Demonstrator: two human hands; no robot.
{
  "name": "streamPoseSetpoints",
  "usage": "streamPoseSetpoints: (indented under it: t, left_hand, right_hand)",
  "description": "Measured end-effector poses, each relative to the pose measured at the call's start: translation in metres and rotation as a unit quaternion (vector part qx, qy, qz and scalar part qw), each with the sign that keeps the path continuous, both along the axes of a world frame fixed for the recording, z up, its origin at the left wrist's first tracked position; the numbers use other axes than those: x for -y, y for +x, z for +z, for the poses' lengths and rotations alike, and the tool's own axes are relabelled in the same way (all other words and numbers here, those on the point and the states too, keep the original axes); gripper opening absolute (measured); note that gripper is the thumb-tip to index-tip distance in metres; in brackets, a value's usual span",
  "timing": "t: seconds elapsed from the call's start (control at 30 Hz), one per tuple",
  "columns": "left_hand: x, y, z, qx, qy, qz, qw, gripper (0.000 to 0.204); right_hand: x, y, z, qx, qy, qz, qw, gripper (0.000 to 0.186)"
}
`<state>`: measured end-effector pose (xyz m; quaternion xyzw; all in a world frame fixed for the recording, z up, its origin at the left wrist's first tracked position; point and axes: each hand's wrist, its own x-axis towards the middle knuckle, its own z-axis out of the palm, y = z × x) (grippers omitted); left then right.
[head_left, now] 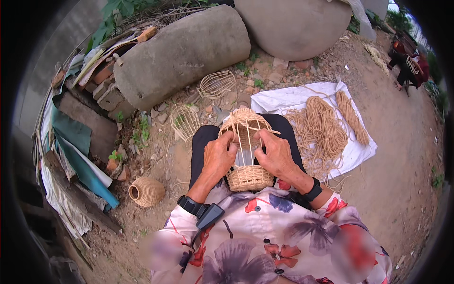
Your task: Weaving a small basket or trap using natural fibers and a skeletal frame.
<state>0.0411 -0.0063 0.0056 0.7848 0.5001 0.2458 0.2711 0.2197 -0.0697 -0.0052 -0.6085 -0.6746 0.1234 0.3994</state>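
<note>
A partly woven basket (249, 179) of straw-coloured cord rests in my lap between my knees. Its near end and far end are woven, and bare ribs span the open gap in the middle. My left hand (219, 155) is closed at the left edge of the far woven part, fingertips curled inside. On the right edge, my right hand (278, 157) grips the same part with thumb and bent fingers. A short piece of cord (270, 131) sticks out just above the right hand. The basket's frame hides some fingertips.
Coiled cord (324, 125) lies on a white sheet (362, 154) at my right. A finished-looking woven vessel (150, 191) sits on the ground at left. Two bare frames (217, 84) lie ahead, near a concrete cylinder (182, 57). Another person (410, 66) sits far right.
</note>
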Motion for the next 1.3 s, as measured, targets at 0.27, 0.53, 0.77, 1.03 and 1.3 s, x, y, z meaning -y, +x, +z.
streamPoseSetpoints:
  t: [0.27, 0.53, 0.77, 1.03, 1.3]
  left_hand:
    - [0.029, -0.039, -0.001, 0.493, -0.367, -0.034, 0.788, 0.024]
    - [0.028, -0.088, -0.039, 0.544, -0.464, -0.077, 0.695, 0.021]
    - [0.03, -0.092, -0.03, 0.533, -0.438, -0.049, 0.722, 0.028]
    - [0.029, -0.102, -0.02, 0.401, -0.347, -0.002, 0.848, 0.015]
    - [0.014, -0.08, -0.021, 0.515, -0.412, -0.003, 0.752, 0.013]
  right_hand:
    - [-0.007, 0.006, 0.007, 0.002, -0.096, -0.033, 0.995, 0.029]
    - [-0.008, 0.005, -0.001, -0.027, -0.118, -0.026, 0.992, 0.032]
    - [-0.001, 0.015, -0.015, -0.062, -0.063, -0.031, 0.996, 0.026]
    - [0.005, 0.024, -0.013, -0.108, -0.043, -0.015, 0.993, 0.022]
    - [0.008, 0.032, -0.028, -0.136, -0.026, -0.02, 0.99, 0.021]
